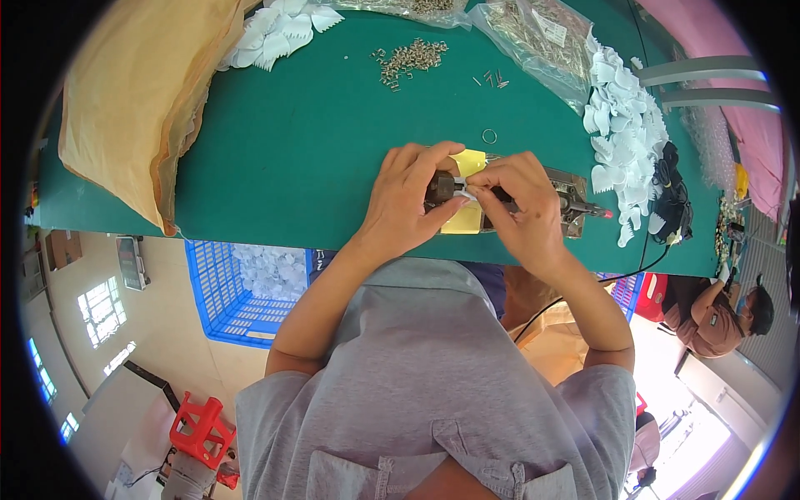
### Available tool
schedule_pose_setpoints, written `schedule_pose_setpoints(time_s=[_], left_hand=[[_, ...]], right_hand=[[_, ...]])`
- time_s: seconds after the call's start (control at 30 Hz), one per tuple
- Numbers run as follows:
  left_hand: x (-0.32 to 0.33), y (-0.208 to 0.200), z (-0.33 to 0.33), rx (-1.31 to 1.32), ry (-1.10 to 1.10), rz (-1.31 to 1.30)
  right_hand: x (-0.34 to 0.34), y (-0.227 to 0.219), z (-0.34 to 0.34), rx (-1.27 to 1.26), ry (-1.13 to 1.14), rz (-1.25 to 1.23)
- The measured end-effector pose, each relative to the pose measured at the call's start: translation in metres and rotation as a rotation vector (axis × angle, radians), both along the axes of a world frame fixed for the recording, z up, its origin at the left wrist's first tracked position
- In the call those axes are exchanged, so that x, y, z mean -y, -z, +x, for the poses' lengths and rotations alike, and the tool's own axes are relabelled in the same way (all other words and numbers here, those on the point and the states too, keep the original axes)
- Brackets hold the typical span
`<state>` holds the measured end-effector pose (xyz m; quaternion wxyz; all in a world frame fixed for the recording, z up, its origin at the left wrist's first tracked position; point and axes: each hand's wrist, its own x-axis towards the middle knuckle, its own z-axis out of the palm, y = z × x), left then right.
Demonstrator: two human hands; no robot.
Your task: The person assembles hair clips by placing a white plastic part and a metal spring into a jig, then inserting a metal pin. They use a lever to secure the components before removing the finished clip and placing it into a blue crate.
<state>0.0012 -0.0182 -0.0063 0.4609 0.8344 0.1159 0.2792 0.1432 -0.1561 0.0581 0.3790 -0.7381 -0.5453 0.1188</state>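
Both hands meet over a small metal jig (567,182) with yellow plates (470,222) on the green table. A small white plastic piece (469,192) sits at its middle, beside a dark metal block (438,190). My right hand (529,208) pinches this piece between thumb and forefinger. From the other side, my left hand (400,198) curls round the block, its thumb tip against the white piece; its inner fingers are partly hidden. A red-tipped lever (602,213) sticks out at the jig's right. Just beyond the jig lies a metal ring (489,136).
Small metal clips (410,62) and a few pins (493,80) lie farther back. White toothed pieces are heaped at right (623,125) and far left (279,33). A brown paper sack (142,108) stands left. Below the table edge is a blue crate (218,292). A co-worker (721,317) sits far right.
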Motion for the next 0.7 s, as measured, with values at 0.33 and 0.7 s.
schedule_pose_setpoints(time_s=[0.33, 0.7], left_hand=[[-0.003, -0.008, 0.002, -0.005, 0.029, 0.005], [0.0, -0.008, 0.009, 0.043, 0.068, -0.008]], right_hand=[[-0.009, -0.011, 0.013, -0.445, 0.109, -0.252], [0.101, 0.015, 0.064, 0.168, 0.718, 0.114]])
